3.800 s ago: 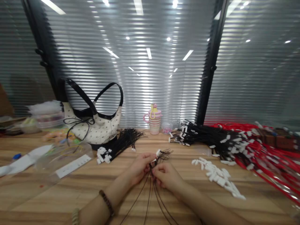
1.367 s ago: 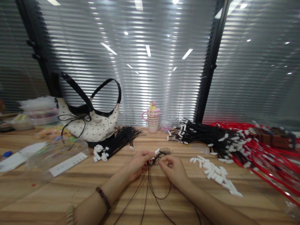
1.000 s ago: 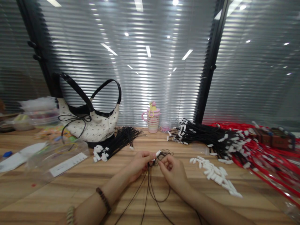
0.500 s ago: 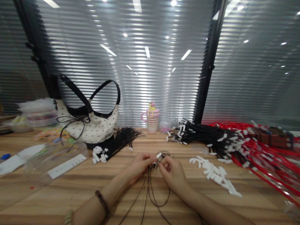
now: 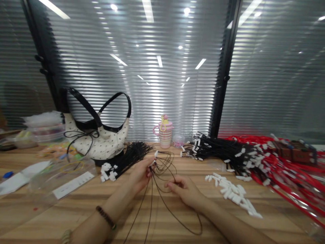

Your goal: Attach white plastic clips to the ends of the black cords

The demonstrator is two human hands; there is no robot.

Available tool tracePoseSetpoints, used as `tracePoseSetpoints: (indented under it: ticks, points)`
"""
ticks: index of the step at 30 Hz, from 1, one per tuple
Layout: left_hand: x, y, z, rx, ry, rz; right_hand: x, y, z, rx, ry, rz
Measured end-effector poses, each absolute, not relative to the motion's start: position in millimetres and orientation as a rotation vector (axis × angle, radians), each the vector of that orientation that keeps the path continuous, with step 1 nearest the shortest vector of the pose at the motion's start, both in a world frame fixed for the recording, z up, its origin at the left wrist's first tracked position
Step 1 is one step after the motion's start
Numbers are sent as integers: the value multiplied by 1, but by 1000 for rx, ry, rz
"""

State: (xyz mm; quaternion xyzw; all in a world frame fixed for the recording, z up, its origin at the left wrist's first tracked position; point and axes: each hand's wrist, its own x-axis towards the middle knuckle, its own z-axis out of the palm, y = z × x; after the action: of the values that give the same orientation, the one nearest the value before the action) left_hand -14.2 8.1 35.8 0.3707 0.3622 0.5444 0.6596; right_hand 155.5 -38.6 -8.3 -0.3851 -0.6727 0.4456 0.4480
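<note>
While raised, left hand [image 5: 140,174] clutching cords [image 5: 162,166]

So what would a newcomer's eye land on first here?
Probably the two hands at centre: the left hand pinches a bunch of thin black cords with a white clip, and the right hand holds one strand. Next, the red cords piled at right and the polka-dot handbag at left.

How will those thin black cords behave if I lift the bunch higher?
Probably floppy: the black cords droop from the left hand in loose loops and trail over the table. Likely very light, being so thin. They may tangle, since strands cross near the right hand.
</note>
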Motion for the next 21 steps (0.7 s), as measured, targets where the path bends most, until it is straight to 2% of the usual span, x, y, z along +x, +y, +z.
tracePoseSetpoints:
  ticks: [7, 12, 18, 21]
  points:
    - [-13, -10, 62, 707, 488, 1095, 171, -33, -2, -780, -1602, 1665]
    - [-6, -19, 50, 1254, 616, 801, 179, -24, -4, -664, -1014, 1770]
    - [-2, -17, 39, 1673, 740, 696, 188, -17, 9, -691, -919, 1724]
    - [-1, -14, 30, 1744, 751, 684, 192, -14, 19, -855, -1174, 1461]
